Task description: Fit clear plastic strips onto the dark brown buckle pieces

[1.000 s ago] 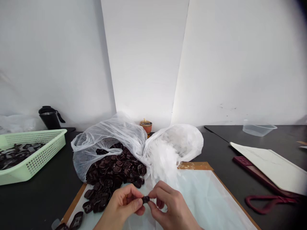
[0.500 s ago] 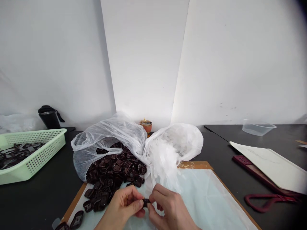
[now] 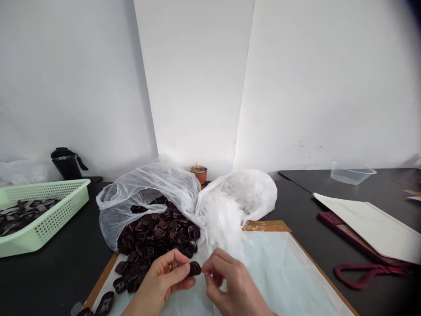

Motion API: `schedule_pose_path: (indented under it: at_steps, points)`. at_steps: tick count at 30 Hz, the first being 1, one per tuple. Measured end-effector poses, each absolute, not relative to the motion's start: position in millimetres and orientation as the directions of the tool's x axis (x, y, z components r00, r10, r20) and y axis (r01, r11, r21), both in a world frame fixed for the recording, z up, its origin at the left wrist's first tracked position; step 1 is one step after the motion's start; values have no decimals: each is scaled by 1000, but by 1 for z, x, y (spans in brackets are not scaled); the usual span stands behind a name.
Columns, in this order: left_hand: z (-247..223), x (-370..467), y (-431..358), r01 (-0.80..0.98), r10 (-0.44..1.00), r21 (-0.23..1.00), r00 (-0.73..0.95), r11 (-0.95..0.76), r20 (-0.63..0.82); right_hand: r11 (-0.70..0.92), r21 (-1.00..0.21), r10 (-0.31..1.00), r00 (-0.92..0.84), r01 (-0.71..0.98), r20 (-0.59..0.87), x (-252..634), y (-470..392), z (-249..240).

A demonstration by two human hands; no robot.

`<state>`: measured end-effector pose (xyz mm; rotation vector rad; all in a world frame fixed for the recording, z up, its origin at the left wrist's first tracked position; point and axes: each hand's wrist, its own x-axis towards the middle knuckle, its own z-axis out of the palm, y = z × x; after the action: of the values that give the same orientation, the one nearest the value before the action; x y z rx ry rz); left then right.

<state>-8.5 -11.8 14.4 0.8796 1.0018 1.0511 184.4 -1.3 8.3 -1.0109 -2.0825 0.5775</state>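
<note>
Between the thumb and fingers of my left hand is a small dark brown plastic piece, held over the pale sheet. My right hand is just right of the piece, its fingers pinched near the edge; whatever is in them is too small to make out. A heap of similar dark pieces spills from a clear plastic bag behind my left hand. Beside it, a white bag spills thin translucent strips onto the pale sheet.
A green basket with dark pieces and a black cup are at left. At the back stands a small orange pot. On the right lie a notebook, red scissors and a clear container.
The dark piece has shifted slightly left and up with my left hand and shows more of its surface. My right fingers have moved a little off it.
</note>
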Motion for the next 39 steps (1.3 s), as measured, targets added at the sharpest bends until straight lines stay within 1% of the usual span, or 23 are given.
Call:
schedule_pose_path:
  at_steps: [5,10,13,20,23,27,32,39]
  points:
    - [17,-7,-11,-392,955,872,170,291,-242,546,-739,824,-413,393,389,188,1,7]
    - [22,-3,-13,-469,955,832,146,297,-259,403,-867,895,-323,292,307,190,4,3]
    - [24,-3,-14,-485,952,820,145,304,-268,389,-882,908,-273,267,317,189,3,5]
    - [21,-2,-13,-506,957,812,140,290,-254,507,-787,862,-240,352,447,189,1,11]
    - [21,-1,-14,-507,957,812,140,290,-254,557,-736,830,-267,385,489,190,1,10]
    - [20,0,-14,-503,957,815,160,289,-240,616,-665,788,-321,422,526,190,2,5]
    - [21,1,-13,-477,958,831,159,287,-240,657,-605,753,-366,449,546,190,2,3]
    - [19,2,-13,-420,964,868,148,265,-222,728,-474,680,-438,494,588,189,1,0]
